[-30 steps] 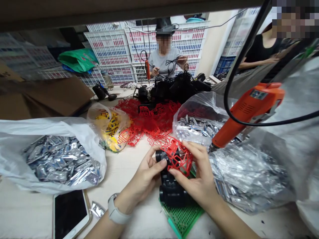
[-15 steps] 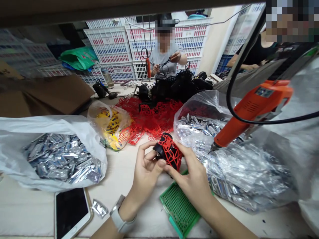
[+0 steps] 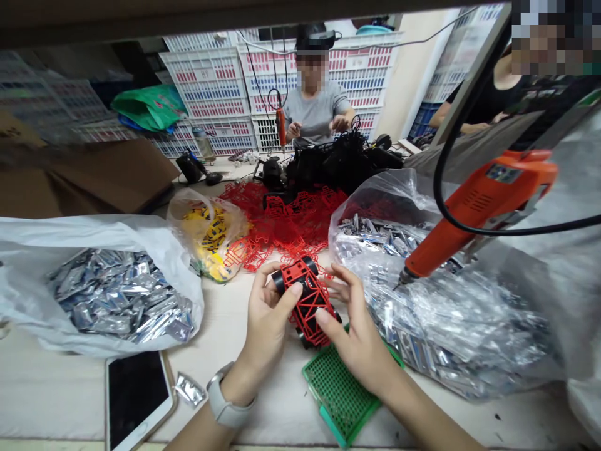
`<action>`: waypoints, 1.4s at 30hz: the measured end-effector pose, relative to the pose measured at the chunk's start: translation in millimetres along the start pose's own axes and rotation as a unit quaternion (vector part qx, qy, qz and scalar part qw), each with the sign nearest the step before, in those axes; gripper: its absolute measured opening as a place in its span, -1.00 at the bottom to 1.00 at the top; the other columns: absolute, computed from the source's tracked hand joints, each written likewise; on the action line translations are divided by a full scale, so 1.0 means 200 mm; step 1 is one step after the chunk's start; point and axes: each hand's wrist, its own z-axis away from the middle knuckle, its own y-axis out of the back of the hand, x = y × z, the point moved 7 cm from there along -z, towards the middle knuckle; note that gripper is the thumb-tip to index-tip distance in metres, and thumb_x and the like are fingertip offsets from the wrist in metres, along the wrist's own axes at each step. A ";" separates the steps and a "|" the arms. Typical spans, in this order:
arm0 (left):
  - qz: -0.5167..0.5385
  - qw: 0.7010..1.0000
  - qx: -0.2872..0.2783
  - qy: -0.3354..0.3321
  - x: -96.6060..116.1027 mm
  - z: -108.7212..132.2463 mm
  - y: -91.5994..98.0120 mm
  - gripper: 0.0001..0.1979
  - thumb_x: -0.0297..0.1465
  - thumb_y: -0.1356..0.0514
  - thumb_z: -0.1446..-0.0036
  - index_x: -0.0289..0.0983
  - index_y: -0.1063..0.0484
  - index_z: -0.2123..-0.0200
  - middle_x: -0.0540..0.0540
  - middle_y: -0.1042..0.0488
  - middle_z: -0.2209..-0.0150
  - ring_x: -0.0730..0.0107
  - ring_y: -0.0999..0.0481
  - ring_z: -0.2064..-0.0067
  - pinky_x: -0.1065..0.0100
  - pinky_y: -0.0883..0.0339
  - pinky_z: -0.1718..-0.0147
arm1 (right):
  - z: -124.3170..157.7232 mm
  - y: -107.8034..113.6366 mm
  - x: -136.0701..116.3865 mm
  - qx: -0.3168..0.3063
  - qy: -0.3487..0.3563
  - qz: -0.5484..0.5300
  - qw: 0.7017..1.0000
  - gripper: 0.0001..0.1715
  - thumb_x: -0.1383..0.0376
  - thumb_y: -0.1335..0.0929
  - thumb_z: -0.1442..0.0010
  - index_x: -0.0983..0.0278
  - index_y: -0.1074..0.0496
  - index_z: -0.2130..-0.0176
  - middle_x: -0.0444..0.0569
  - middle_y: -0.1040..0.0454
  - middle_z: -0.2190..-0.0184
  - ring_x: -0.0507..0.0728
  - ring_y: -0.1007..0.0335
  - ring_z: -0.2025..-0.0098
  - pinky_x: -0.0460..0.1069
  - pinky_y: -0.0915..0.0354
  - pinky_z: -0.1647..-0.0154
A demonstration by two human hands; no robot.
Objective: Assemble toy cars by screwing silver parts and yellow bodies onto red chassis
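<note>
A toy car (image 3: 312, 307) with a red lattice body frame and black wheels is held above the table, its top turned up toward me. My left hand (image 3: 270, 313) grips its left side, thumb pressed on the red frame and fingers curled behind. At the right side, my right hand (image 3: 354, 326) rests its thumb on the frame; its fingers are bent alongside the car and partly hidden. Under my right hand lies a green perforated tray (image 3: 345, 388). Beyond the car spreads a pile of red lattice frames (image 3: 286, 225).
An orange electric screwdriver (image 3: 474, 213) hangs at the right over a clear bag (image 3: 451, 332) of silvery packets. Another bag (image 3: 126, 300) of packets, a phone (image 3: 138, 394) and a loose packet (image 3: 190, 389) are left. Yellow parts (image 3: 213, 235) sit behind. A co-worker (image 3: 317, 103) sits opposite.
The toy car has been turned so its red top now faces me more fully. My right fingers have loosened and shifted, and my left thumb has moved up onto the frame.
</note>
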 end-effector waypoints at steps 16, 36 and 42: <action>-0.032 0.983 -0.149 0.102 -0.13 0.02 -0.11 -0.35 -0.14 -0.46 -0.05 -0.20 -0.29 -0.11 -0.26 -0.56 -0.12 0.08 -0.57 -0.14 0.05 -0.35 -0.19 | -0.04 0.00 0.11 0.055 -0.110 -0.192 0.974 -0.44 -0.10 -0.37 -0.29 0.12 -0.27 -0.12 0.06 -0.52 -0.13 0.22 -0.48 -0.19 0.22 -0.34 -0.31; -0.221 0.885 -0.384 0.145 0.05 -0.05 0.07 -0.20 -0.42 -0.50 0.09 -0.13 -0.39 -0.26 -0.23 -0.57 -0.10 0.04 -0.58 -0.12 0.00 -0.44 -0.12 | -0.04 -0.02 0.02 -0.122 -0.064 -0.107 0.985 -0.58 0.05 -0.46 -0.24 0.14 -0.46 -0.03 0.02 -0.60 0.06 0.23 -0.58 0.00 0.22 -0.51 -0.10; -0.123 0.948 -0.274 0.108 0.07 -0.17 0.14 -0.14 -0.32 -0.52 0.05 -0.11 -0.30 -0.31 -0.31 -0.47 -0.23 0.06 -0.52 -0.19 0.05 -0.40 -0.13 | -0.05 -0.03 0.08 -0.059 -0.130 -0.265 0.954 -0.59 0.07 -0.54 -0.13 0.16 -0.33 0.21 -0.15 -0.57 0.36 0.07 -0.55 0.37 -0.04 -0.51 0.34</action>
